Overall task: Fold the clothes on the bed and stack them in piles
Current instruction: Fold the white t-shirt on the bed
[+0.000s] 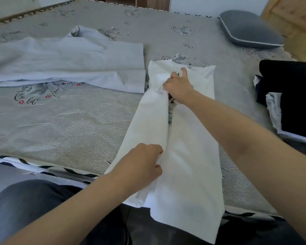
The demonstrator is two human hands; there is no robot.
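Note:
A white T-shirt (189,156) lies lengthwise on the bed, its sides folded in toward the middle and its lower end hanging over the near edge. My left hand (143,163) grips the folded left flap near the bottom. My right hand (178,85) pinches the same flap near the top, where a strip of dark print shows. A pale blue garment (64,61) lies spread out at the far left. A pile of black and white clothes (290,98) sits at the right edge.
The grey patterned mattress (69,121) stretches left of the shirt. A grey pillow (249,29) lies at the far right corner, beside a wooden door (293,18). My dark-trousered legs (42,209) stand against the near bed edge.

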